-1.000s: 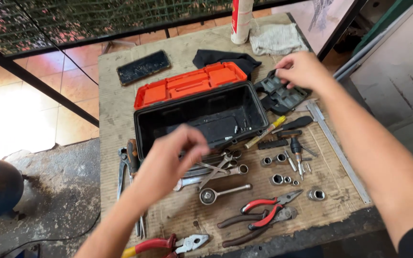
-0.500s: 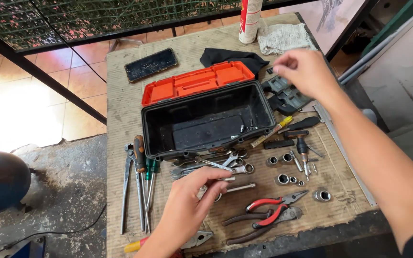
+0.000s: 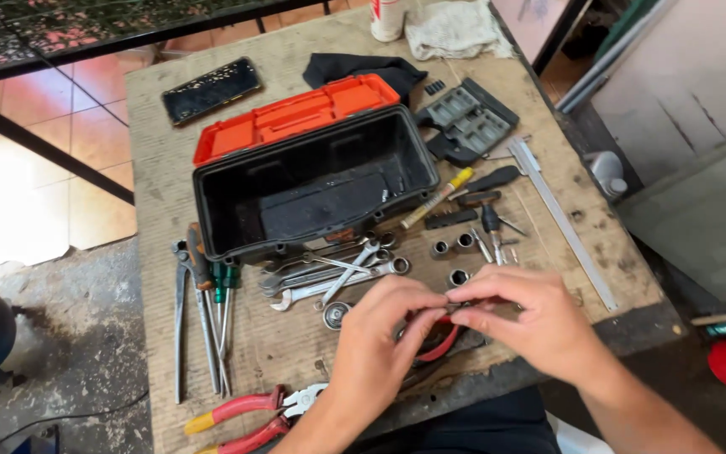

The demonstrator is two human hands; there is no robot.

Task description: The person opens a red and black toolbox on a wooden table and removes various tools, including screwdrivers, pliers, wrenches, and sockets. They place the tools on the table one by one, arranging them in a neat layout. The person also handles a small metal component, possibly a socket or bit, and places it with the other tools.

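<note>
My left hand [image 3: 376,340] and my right hand [image 3: 539,319] meet over the front of the wooden table [image 3: 153,168]. The fingertips of both pinch a small dark metal part [image 3: 455,306] between them. Just left of my left hand lies a ratchet head [image 3: 335,315]; its handle runs under that hand. Red-handled pliers [image 3: 440,345] lie under both hands. Loose sockets [image 3: 452,246] and several wrenches [image 3: 329,271] lie just beyond my fingers. Behind them stands an open, empty black toolbox [image 3: 313,189] with an orange lid [image 3: 296,113].
Screwdrivers and long pliers [image 3: 207,303] lie at the left, red and yellow pliers [image 3: 241,414] at the front edge. A grey socket case [image 3: 468,122], a yellow-handled tool [image 3: 439,197] and a metal ruler [image 3: 560,214] lie right of the box. A phone [image 3: 212,88], black cloth [image 3: 350,65], rag [image 3: 455,29] and can [image 3: 388,17] sit at the back.
My right hand came back from the grey socket case to the table's front. My left hand drew in, and both now pinch a small part together.
</note>
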